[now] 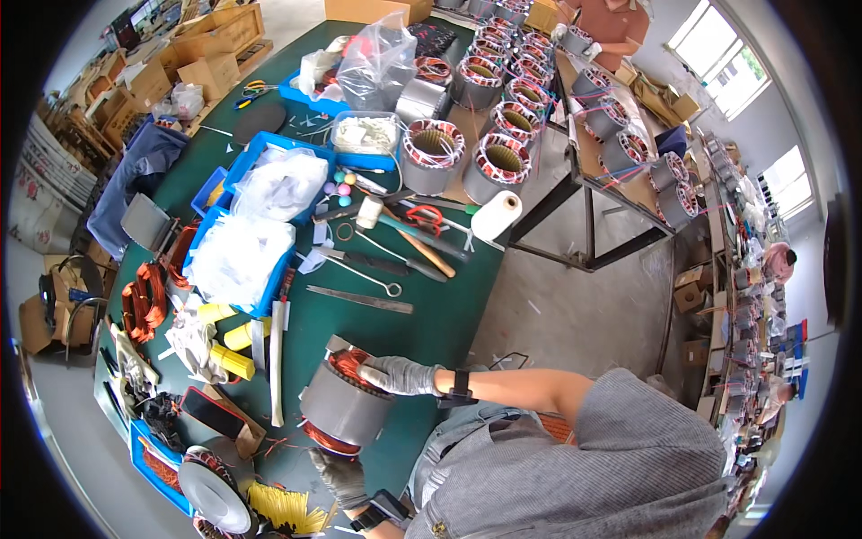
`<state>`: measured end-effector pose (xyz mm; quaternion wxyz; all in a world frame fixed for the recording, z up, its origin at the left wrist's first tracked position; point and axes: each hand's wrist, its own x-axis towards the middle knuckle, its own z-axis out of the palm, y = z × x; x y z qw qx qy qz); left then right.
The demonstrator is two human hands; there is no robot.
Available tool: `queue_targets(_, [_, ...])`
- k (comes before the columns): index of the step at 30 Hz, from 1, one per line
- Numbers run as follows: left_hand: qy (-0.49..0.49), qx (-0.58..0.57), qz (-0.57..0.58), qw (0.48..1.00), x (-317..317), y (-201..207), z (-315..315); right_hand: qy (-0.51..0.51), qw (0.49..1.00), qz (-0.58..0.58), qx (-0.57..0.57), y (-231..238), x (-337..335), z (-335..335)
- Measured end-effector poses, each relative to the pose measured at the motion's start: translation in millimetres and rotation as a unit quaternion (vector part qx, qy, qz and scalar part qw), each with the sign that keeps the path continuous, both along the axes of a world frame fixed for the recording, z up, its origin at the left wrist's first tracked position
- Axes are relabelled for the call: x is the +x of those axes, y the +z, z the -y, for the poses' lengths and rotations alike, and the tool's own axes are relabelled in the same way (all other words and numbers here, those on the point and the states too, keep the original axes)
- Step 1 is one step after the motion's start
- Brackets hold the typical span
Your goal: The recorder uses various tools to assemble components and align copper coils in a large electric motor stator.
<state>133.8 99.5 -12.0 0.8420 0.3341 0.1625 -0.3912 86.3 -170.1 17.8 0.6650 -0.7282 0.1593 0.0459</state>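
A grey cylindrical motor stator (346, 406) with copper windings at both ends rests tilted on the green table near me. My right hand (401, 375), in a grey glove, grips its upper end, with the fingers over the copper winding. At the lower end my left hand (341, 478), also gloved, has its fingers closed against the rim beside the copper coil; the fingertips are partly hidden. Across the table lie a flat metal strip (361, 299), a hooked metal rod (373, 276) and a white-headed mallet (370, 212).
Blue bins (280, 162) with plastic bags stand farther back. Finished stators (433, 148) crowd the far right. A thread spool (496, 216) sits at the table edge. Yellow rolls (233, 361), a phone (213, 411) and another stator (215, 490) lie left. Someone in a brown shirt (611, 27) works beyond.
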Motion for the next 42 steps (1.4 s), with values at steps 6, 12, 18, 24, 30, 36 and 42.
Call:
queue_targets(6, [-0.037,0.043,-0.003,0.998,12,26,23,0.019,0.998,-0.055,-0.003,20,12,-5])
queue_targets(12, [-0.001,0.078,-0.024,0.997,10,30,40,0.057,0.993,-0.061,0.084,0,0,-10])
queue_targets(18, [-0.005,0.097,0.004,0.995,10,55,50,0.186,0.946,0.122,-0.238,-27,-1,-8])
queue_targets(24, [0.064,0.175,0.034,0.982,-8,58,65,0.058,0.996,-0.057,-0.04,22,4,8])
queue_targets(30, [0.053,0.228,-0.01,0.972,-78,94,42,0.081,0.995,-0.052,-0.014,47,-65,-5])
queue_targets(36, [0.051,0.255,-0.013,0.965,-128,85,36,0.044,0.973,-0.191,0.12,28,-118,-21])
queue_targets(42, [0.081,0.212,-0.048,0.973,-146,40,25,0.083,0.994,-0.073,0.001,-33,-143,-22])
